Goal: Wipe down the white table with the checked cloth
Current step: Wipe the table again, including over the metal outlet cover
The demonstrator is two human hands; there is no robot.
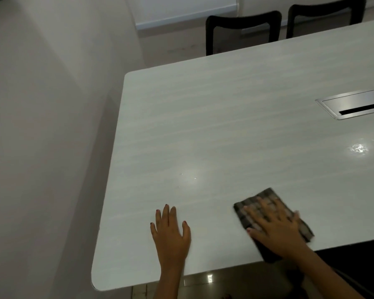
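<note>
The white table (225,126) fills most of the head view, with its rounded corner at the lower left. A folded dark checked cloth (246,207) lies flat near the table's front edge on the right. My right hand (274,225) presses down on it with fingers spread and straight; the hand is blurred. My left hand (171,231) rests flat on the bare tabletop to the left of the cloth, fingers straight, holding nothing.
A silver cable hatch (354,103) is set into the tabletop at the right. Two black chairs (242,31) (324,16) stand behind the far edge. A pale wall (41,126) runs close along the table's left side.
</note>
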